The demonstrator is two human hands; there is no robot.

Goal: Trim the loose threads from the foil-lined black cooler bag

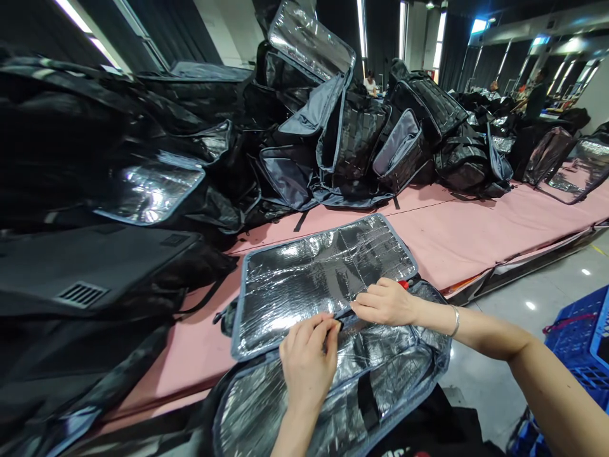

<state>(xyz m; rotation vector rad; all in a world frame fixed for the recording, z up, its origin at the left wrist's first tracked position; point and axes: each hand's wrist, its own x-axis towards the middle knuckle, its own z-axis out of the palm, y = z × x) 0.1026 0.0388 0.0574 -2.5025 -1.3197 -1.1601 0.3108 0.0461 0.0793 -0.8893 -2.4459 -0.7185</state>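
Note:
In front of me an insulated bag (333, 374) lies open, its inside lined with crinkled silver foil. The foil-lined flap (323, 273), edged in grey binding, is folded back away from me. My left hand (309, 352) is closed in a pinch at the seam between flap and bag body. Just to the right, my right hand (387, 303) is closed close to the same seam, with a bracelet on its wrist. A bit of a red-handled tool (403, 284) shows behind its knuckles; the rest is hidden. A black strap (367, 400) crosses the lining.
Dark camouflage bags (356, 139) are heaped along the back of the pink-covered table (457, 219). Another black bag (95, 266) lies close on the left. Blue plastic crates (578, 343) stand on the floor at right. People are far behind.

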